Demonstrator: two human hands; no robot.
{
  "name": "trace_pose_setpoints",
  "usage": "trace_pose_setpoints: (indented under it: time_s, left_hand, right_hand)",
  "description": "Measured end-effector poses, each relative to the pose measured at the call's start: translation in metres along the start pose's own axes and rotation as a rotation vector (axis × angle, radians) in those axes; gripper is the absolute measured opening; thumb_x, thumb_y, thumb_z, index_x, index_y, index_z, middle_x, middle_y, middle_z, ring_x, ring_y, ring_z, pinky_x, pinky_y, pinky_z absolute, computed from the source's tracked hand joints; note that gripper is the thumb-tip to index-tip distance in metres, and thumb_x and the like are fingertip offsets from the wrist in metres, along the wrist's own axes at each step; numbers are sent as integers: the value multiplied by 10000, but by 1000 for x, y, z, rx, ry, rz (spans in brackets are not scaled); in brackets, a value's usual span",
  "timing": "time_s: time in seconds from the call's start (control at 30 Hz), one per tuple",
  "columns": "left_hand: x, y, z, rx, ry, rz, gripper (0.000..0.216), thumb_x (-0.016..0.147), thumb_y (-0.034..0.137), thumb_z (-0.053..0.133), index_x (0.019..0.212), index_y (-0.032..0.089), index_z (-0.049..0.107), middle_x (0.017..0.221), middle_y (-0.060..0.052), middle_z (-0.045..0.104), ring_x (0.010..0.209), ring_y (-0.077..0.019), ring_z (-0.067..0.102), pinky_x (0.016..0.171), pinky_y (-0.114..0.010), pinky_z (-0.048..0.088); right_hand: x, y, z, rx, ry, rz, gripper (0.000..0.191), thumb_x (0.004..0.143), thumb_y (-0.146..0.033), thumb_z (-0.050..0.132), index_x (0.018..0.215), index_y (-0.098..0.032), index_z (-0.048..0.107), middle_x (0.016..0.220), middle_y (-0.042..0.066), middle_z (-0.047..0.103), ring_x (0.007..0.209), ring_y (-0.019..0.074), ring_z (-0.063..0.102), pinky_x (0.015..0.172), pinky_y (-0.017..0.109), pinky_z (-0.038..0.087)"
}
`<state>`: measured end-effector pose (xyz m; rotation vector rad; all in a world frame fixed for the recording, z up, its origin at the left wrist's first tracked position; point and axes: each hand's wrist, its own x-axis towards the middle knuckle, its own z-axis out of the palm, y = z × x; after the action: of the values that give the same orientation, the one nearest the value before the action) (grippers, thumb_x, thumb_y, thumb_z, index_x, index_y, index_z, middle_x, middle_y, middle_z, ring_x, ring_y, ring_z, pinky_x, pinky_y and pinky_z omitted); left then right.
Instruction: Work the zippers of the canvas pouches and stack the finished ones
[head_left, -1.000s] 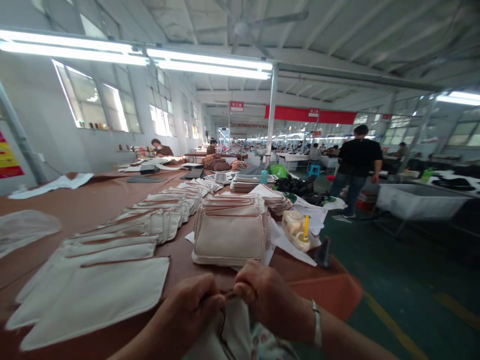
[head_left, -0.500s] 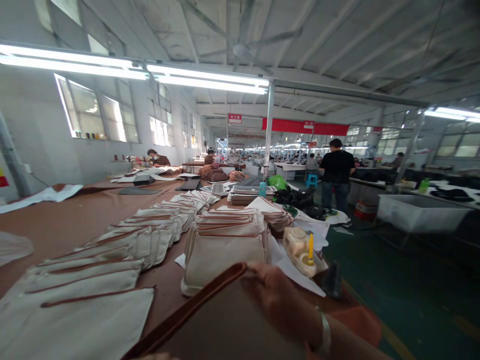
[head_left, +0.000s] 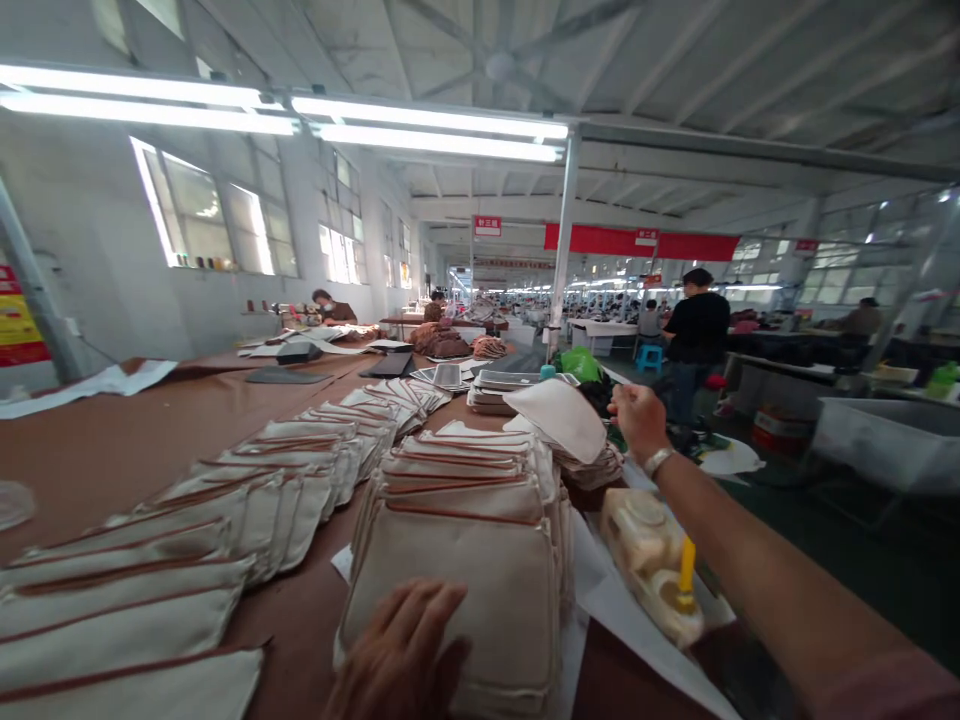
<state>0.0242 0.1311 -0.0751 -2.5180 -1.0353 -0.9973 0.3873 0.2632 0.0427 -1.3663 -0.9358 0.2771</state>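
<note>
My left hand [head_left: 401, 650] lies flat, fingers spread, on the front of a stack of beige fabric pouches with brown trim [head_left: 465, 540] on the brown table [head_left: 150, 430]. My right hand [head_left: 637, 418] reaches far forward and pinches the edge of a white curved fabric piece [head_left: 559, 415], lifting it off a pile of similar pieces [head_left: 592, 465] behind the stack.
A long row of overlapped beige pouches [head_left: 247, 500] runs along the left. A pale plastic bottle with a yellow nozzle [head_left: 660, 560] lies on white paper at the right table edge. Metal trays [head_left: 502, 385] sit further back. A person in black [head_left: 694, 335] stands in the aisle.
Both hands were together at the table's front gripping a pouch. Now the left hand rests on the stack and the right arm has stretched out to the white piece.
</note>
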Motion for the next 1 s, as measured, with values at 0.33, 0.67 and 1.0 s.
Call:
trace_pose_setpoints:
  time_s: [0.33,0.67,1.0]
  left_hand:
    - [107,3,104,45,-330,-14,142,863,279,666,976,209,614,978,-59,593,912,-262,558,793,-395,454]
    - [52,22,75,-6,-319,38,166,955,131,449,847,190,560,850,-33,602,819,-213,561,847,-375,400]
    - [-30,-42,-109,-198,-600,-411,198,894,313,568,740,214,644,725,24,666,694,-149,625,635,-215,393]
  right_hand:
    - [-141,48,-2,193,-368,45,403,919,-513,510,1089,-162,609,1001,126,698,858,237,685,658,328,564]
    - [-133,56,68,83,-875,76,351,940,-455,538,1032,-141,664,919,72,712,826,184,672,708,308,548]
    - [-161,70,85,-187,-802,-87,304,939,-284,599,1214,-157,576,1231,95,602,1079,254,608,918,479,507]
